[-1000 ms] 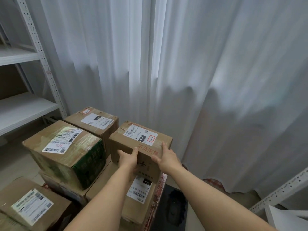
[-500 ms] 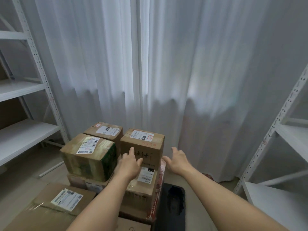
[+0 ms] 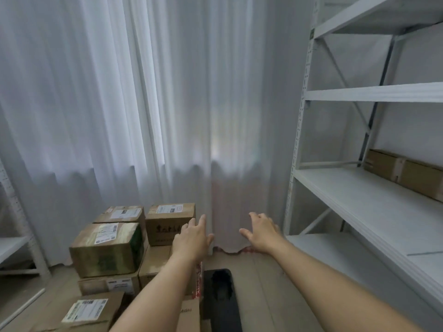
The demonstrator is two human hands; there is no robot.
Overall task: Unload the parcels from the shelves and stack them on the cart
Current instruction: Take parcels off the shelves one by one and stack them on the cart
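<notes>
Left hand: the left hand (image 3: 191, 238) is held out with fingers straight and spread, holding nothing, in front of the near right corner of the small brown cardboard box with a white label (image 3: 169, 222); whether it touches the box I cannot tell.
Right hand: the right hand (image 3: 261, 232) is spread open and empty in the air, between the stack and the white metal shelving unit (image 3: 359, 204).
Parcels on cart: the small box sits on the top layer beside a tape-wrapped brown box with green print (image 3: 105, 249) and another labelled brown carton (image 3: 121, 214); more cartons lie beneath and nearer; the cart itself is hidden.
Parcel left on shelf: a long flat brown cardboard parcel (image 3: 405, 173) lies at the back of the middle shelf on the right.
Risk: the top boxes sit on uneven cartons, so a careless knock could likely shift or topple them; the glossy tape looks slippery.
Materials: matte corrugated card, paper labels, smooth painted shelf boards, soft pleated white curtain (image 3: 143, 116).
</notes>
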